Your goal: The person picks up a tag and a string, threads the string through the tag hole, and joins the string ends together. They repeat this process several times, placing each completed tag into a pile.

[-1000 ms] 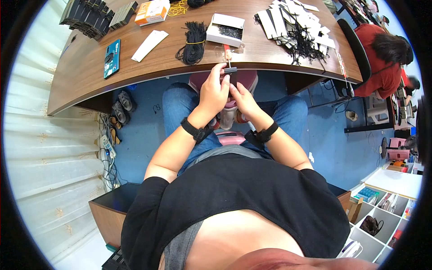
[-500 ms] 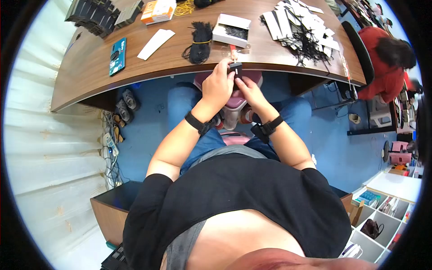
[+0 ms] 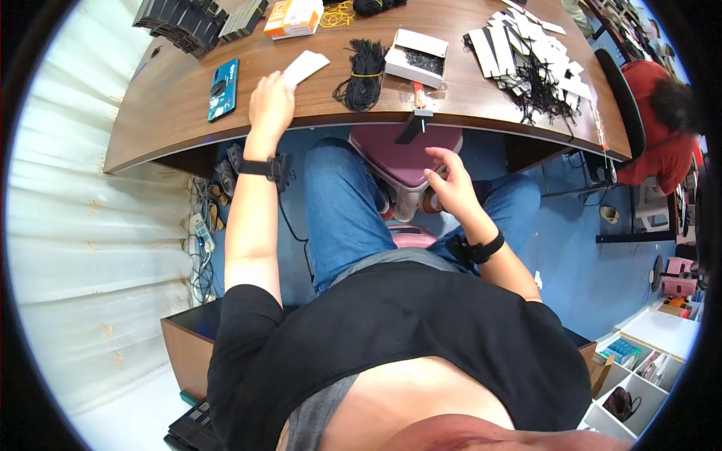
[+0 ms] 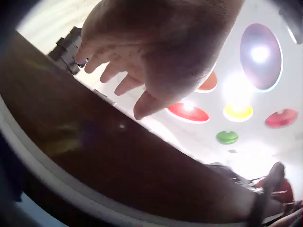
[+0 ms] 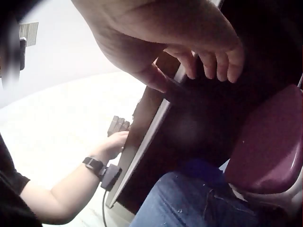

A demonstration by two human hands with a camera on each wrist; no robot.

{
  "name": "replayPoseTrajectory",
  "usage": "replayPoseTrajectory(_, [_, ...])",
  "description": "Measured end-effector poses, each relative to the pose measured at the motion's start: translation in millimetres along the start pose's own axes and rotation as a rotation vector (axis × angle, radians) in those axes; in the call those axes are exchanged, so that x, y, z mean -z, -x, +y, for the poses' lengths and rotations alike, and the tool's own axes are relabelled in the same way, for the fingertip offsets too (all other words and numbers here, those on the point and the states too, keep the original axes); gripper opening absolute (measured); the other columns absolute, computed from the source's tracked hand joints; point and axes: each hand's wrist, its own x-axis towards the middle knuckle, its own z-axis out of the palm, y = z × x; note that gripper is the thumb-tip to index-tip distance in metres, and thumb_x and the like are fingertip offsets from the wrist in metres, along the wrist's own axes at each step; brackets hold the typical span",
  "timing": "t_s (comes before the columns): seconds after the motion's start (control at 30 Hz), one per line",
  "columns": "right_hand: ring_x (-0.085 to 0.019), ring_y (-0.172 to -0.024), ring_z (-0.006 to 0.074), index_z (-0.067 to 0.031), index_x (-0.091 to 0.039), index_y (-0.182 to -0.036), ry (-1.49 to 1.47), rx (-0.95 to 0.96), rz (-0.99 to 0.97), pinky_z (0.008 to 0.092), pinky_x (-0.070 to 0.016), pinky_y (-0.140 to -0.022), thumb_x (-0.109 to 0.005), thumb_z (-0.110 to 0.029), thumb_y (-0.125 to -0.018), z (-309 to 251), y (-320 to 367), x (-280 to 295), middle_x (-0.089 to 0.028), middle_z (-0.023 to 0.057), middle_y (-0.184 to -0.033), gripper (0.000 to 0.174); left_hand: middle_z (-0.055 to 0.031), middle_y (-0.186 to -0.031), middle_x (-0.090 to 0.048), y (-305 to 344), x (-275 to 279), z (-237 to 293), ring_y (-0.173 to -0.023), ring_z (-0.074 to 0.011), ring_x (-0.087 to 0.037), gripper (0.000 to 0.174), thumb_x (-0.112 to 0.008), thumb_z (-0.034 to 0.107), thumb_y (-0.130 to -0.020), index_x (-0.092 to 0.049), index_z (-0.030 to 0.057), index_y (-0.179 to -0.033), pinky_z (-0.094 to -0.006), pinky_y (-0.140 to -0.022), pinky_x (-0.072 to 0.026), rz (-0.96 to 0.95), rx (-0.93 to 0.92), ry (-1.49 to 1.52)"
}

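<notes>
In the head view the left hand (image 3: 271,107) is over the table's left part, its fingertips at the near end of white strips (image 3: 305,68); whether it touches them cannot be told. Its fingers look relaxed in the left wrist view. The right hand (image 3: 454,183) is held off the table's front edge, fingers loosely bent and holding nothing. A black block-like piece (image 3: 413,127) is at the table edge, up and left of the right hand, below a red-and-clear taped spot (image 3: 420,96). The right wrist view shows the right hand (image 5: 175,42) with thumb and fingers apart.
On the table (image 3: 165,128) are a blue phone-like box (image 3: 223,90), a black cord bundle (image 3: 365,77), a white box (image 3: 417,60), an orange box (image 3: 293,19) and white strips with black cords (image 3: 526,60). A pink stool (image 3: 402,154) stands below the edge. Another person (image 3: 656,124) sits right.
The left hand has left the black piece and moved left to the white strips. The right hand has let go of it and drawn back right and down. The head view has shifted.
</notes>
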Motion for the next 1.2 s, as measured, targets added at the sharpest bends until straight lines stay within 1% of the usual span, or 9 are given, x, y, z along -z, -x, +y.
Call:
replayPoseTrajectory(0.07, [-0.054,-0.093,0.0153,-0.0044,-0.057,-0.113,-0.027,0.0,-0.033,0.0262,-0.0461,-0.076,-0.061,-0.007,-0.08,-7,3,3,-0.056,0.0081,-0.106,0.033,-0.0212,-0.113,-0.059,12,5,14,-0.109,-0.0363,-0.052,0.028,-0.055,0.018,-0.085,-0.061,-0.003,-0.103,-0.0402,-0.096,-0.0401,0.083,-0.112,0.02])
replayPoseTrajectory(0.13, [-0.057,-0.096,0.0223,-0.0037,-0.059,-0.108,-0.107,-0.072,-0.097,0.0313,-0.0468,-0.08,-0.061,-0.01,-0.079,-14,6,6,-0.058,0.0118,-0.106,0.03,-0.0216,-0.114,-0.058,19,8,25,-0.108,-0.0355,-0.053,0.03,-0.057,0.018,-0.084,-0.061,-0.0024,-0.105,-0.0404,-0.095,-0.0405,0.084,-0.111,0.005])
replayPoseTrajectory(0.23, [-0.053,-0.071,0.0052,-0.0024,-0.057,-0.111,-0.107,-0.077,-0.168,0.0209,-0.0455,-0.06,-0.059,-0.007,-0.085,-13,10,7,-0.058,0.0019,-0.093,0.027,-0.0212,-0.112,-0.059,20,7,21,-0.105,-0.0344,-0.055,0.029,-0.06,0.016,-0.082,-0.061,-0.0017,-0.105,-0.0396,-0.092,-0.0423,0.139,-0.107,0.159])
replayPoseTrajectory(0.5, [-0.052,-0.054,0.0063,0.0002,-0.057,-0.105,-0.168,-0.075,-0.257,0.0213,-0.0423,-0.048,-0.056,-0.008,-0.088,-14,17,4,-0.056,0.0009,-0.071,0.019,-0.0159,-0.102,-0.061,15,22,27,-0.096,-0.032,-0.058,0.04,-0.062,0.011,-0.079,-0.056,0.0034,-0.117,-0.0391,-0.084,-0.0458,0.146,0.092,0.286])
replayPoseTrajectory(0.63, [-0.062,-0.079,0.0176,0.0003,-0.061,-0.103,-0.148,-0.188,-0.311,0.0302,-0.0495,-0.072,-0.061,-0.015,-0.083,-36,8,16,-0.064,0.0114,-0.089,0.025,-0.0151,-0.103,-0.059,25,39,42,-0.094,-0.0309,-0.058,0.043,-0.061,0.015,-0.081,-0.052,0.0013,-0.122,-0.0383,-0.082,-0.0462,0.284,0.085,0.27])
replayPoseTrajectory(0.73, [-0.058,-0.071,0.012,-0.0001,-0.061,-0.105,-0.31,-0.06,-0.086,0.0269,-0.0486,-0.066,-0.06,-0.014,-0.087,-50,-2,12,-0.064,0.0086,-0.081,0.023,-0.0157,-0.104,-0.058,55,52,83,-0.093,-0.0316,-0.058,0.049,-0.063,0.016,-0.081,-0.049,0.0011,-0.125,-0.0389,-0.079,-0.0478,0.356,-0.074,0.361])
replayPoseTrajectory(0.83, [-0.054,-0.067,0.0054,0.0013,-0.059,-0.102,-0.429,0.024,0.08,0.0206,-0.0429,-0.057,-0.055,-0.013,-0.091,-63,-14,-1,-0.059,0.0006,-0.079,0.018,-0.0148,-0.101,-0.058,88,54,131,-0.091,-0.0279,-0.058,0.051,-0.066,0.016,-0.081,-0.048,-0.0023,-0.126,-0.0349,-0.082,-0.0468,0.232,-0.142,0.53])
replayPoseTrajectory(1.0, [-0.06,-0.07,0.0138,0.0028,-0.061,-0.1,-0.282,-0.027,0.095,0.0294,-0.0486,-0.064,-0.058,-0.012,-0.087,-56,-18,-12,-0.065,0.0116,-0.08,0.02,-0.0131,-0.101,-0.057,129,13,165,-0.085,-0.0206,-0.059,0.059,-0.07,0.01,-0.075,-0.047,0.0023,-0.129,-0.0297,-0.076,-0.0485,-0.054,-0.135,0.736])
replayPoseTrajectory(1.2, [-0.064,-0.076,0.0269,0.0002,-0.061,-0.094,-0.087,-0.068,0.047,0.0346,-0.0487,-0.068,-0.056,-0.015,-0.087,-19,-22,-13,-0.063,0.0183,-0.082,0.018,-0.0056,-0.075,-0.062,118,-29,164,-0.07,-0.0079,-0.054,0.016,-0.056,0.012,-0.089,-0.061,-0.0027,-0.094,-0.025,-0.061,-0.0454,-0.409,0.045,1.054])
